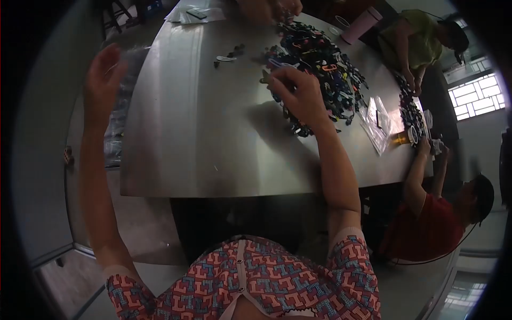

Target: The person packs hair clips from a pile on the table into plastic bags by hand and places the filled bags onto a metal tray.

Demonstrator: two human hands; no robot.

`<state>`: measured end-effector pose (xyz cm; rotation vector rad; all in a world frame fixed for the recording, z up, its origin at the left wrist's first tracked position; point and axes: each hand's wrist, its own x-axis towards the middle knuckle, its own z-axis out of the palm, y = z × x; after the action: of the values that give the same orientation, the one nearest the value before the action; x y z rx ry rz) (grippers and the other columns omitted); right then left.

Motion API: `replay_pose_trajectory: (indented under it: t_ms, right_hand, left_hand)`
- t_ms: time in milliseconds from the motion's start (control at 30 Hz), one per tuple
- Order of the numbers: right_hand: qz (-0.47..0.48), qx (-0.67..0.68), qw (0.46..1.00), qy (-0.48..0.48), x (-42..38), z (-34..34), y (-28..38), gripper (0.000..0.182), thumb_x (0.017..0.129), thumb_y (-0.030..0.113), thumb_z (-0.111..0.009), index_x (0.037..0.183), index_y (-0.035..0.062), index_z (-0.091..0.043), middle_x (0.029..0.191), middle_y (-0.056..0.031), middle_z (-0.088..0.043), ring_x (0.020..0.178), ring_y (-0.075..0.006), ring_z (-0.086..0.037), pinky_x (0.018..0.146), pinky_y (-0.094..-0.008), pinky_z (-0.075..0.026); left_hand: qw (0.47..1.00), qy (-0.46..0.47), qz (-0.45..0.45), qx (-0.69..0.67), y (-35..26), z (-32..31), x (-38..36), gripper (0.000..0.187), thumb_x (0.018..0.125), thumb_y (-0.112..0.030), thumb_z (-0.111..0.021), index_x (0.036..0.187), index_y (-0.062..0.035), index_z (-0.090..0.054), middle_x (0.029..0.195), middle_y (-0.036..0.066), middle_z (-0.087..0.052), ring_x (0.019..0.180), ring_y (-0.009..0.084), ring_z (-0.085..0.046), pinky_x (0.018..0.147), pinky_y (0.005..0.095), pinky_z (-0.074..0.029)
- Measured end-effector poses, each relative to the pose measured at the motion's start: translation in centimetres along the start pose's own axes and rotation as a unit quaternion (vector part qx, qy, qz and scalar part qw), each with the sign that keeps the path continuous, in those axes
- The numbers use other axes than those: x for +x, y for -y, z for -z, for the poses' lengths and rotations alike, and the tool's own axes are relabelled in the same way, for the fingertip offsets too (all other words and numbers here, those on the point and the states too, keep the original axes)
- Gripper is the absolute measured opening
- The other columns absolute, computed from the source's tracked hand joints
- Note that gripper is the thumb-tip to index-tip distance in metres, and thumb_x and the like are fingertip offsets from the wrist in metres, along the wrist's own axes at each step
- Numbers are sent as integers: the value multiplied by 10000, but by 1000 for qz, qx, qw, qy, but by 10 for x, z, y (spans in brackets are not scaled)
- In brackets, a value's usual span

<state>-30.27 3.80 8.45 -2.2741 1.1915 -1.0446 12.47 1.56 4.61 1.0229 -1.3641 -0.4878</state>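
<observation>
My left hand (102,80) is raised beyond the table's left edge, its fingers and thumb apart and slightly blurred, with nothing plainly in them. My right hand (301,96) is over the near left side of a large pile (341,80) of small, mostly dark pieces, some coloured. Thumb and fingertips pinch a small dark piece (265,77) whose exact kind I cannot make out. A pale, elongated clip-like piece (225,58) lies left of the pile, with a few dark pieces (234,52) beside it.
The metal table (213,144) has clear plastic bags (376,125) at right and more bags (194,15) at the far left. A pink bottle (361,25) and an amber container (402,137) stand there. Another person's hands (272,9) work opposite; two people (426,45) sit at right.
</observation>
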Motion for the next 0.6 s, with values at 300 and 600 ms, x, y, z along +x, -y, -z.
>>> replay_pose_trajectory:
  t_ms: [300,600]
  right_hand:
    - [-114,-31,985,-125,-5,119,-64,295,887,255,-687,1027,-4,-710,840,-73,-727,730,-113,-652,675,-266,-508]
    - [-362,-341,856,-145,-96,222,-147,468,842,508,-651,1009,80,-738,1038,-156,-715,985,-338,-673,877,-441,-515]
  left_hand:
    - [966,165,145,-138,-74,-161,-39,480,885,-81,-679,1330,-17,-511,1195,71,-607,1085,145,-570,945,289,-472]
    - [967,155,168,-113,-37,-216,-58,387,926,-41,-602,1305,-13,-531,1127,66,-616,1011,128,-592,928,272,-488]
